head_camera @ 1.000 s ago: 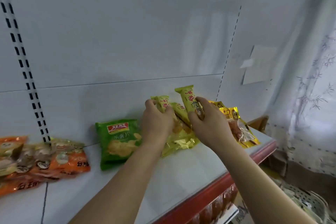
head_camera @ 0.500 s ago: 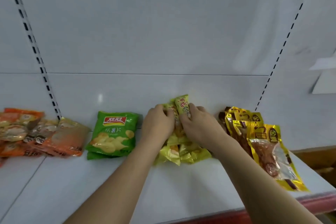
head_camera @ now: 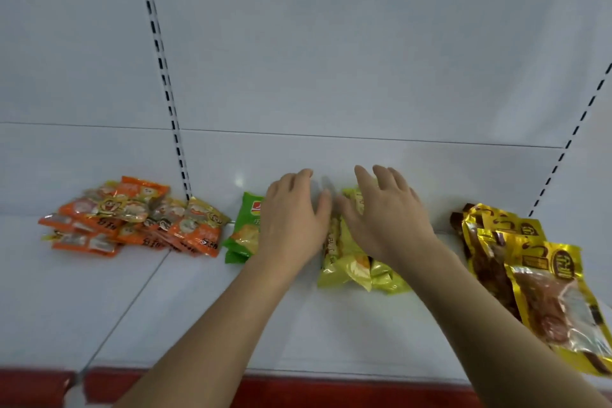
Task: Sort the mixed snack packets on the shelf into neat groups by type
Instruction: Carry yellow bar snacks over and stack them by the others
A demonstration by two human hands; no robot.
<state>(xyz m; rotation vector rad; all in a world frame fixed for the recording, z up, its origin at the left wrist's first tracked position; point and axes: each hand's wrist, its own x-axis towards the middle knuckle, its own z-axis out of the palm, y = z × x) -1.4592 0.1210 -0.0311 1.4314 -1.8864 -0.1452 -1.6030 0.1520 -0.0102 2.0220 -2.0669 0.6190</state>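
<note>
- Left hand [head_camera: 294, 219] spread wide, holding nothing, just left of the yellow packets [head_camera: 356, 267].
- Right hand [head_camera: 385, 215] spread wide over them.
- Shelf [head_camera: 165, 308]: orange packets [head_camera: 132, 219] far left, green bag [head_camera: 243, 232] beside, gold pouches [head_camera: 536, 268] right.

Orange packets [head_camera: 132, 219], green bag [head_camera: 243, 235], yellow-green packets [head_camera: 357, 272], gold pouches [head_camera: 530, 262].

shelf [head_camera: 185, 315]: smooth white surface, faint sheen
orange packets [head_camera: 132, 219]: glossy plastic film, crinkled
green chip bag [head_camera: 243, 235]: glossy plastic
yellow-green packets [head_camera: 354, 270]: shiny foil-like film
gold packets [head_camera: 530, 262]: metallic gloss, clear plastic windows
shelf front edge [head_camera: 298, 391]: red, smooth
</note>
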